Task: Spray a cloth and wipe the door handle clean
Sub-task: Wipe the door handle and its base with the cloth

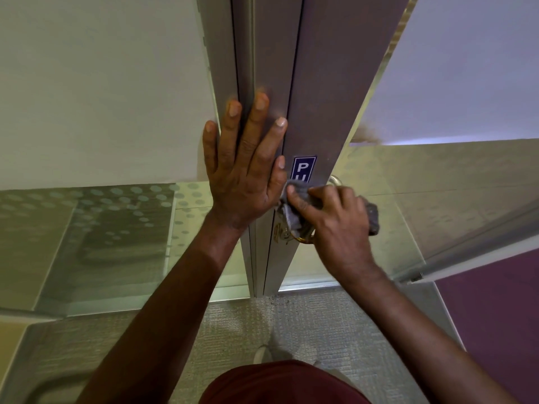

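My right hand (335, 223) grips a grey cloth (294, 212) and presses it against the door handle (335, 180), of which only a curved metal bit shows above my knuckles. The cloth bunches out on both sides of my fist. My left hand (245, 170) lies flat with straight fingers on the grey metal door frame (271, 53), just left of the cloth. A blue sign (303, 169) with white letters sits on the door stile above the cloth. Keys on a brass ring (291, 236) hang below the cloth. No spray bottle is in view.
Frosted glass panels with a dot pattern (116, 214) stand to the left. The glass door leaf (437, 185) swings out to the right, beside a purple wall (495, 316). Grey carpet (262, 330) lies below, with my shoe (262, 352) on it.
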The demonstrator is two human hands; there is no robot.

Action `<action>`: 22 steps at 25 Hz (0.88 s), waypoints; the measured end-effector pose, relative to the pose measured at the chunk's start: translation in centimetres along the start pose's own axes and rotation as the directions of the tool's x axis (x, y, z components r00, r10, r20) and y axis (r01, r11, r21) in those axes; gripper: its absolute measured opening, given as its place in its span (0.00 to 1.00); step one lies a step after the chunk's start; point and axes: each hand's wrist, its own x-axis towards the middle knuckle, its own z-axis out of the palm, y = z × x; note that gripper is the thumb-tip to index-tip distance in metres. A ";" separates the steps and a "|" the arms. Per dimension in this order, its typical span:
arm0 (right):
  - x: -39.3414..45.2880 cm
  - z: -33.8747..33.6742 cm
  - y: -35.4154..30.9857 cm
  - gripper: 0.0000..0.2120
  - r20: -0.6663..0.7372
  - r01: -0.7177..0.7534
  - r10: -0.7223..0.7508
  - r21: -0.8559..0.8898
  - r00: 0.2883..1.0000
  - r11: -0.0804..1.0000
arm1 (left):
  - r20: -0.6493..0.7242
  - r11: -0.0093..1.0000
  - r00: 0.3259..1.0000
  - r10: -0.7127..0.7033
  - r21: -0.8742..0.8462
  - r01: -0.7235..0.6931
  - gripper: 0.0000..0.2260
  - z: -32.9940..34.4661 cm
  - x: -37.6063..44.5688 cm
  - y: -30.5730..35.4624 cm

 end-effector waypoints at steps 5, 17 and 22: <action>-0.5 -0.2 -2.1 0.35 0.329 0.076 -0.034 -0.115 0.944 0.990 | 0.002 1.000 1.000 0.000 0.004 0.000 0.23 0.1 -0.1 -0.2; 0.3 -3.1 -2.1 0.31 -0.071 -0.215 0.215 -0.005 0.974 0.976 | 0.007 1.000 1.000 -0.011 -0.006 0.011 0.22 -0.1 0.0 0.1; -1.7 0.5 -4.8 0.34 0.265 -0.090 0.132 -0.163 0.955 0.983 | 0.020 1.000 1.000 -0.011 0.008 0.010 0.22 -0.3 0.2 0.1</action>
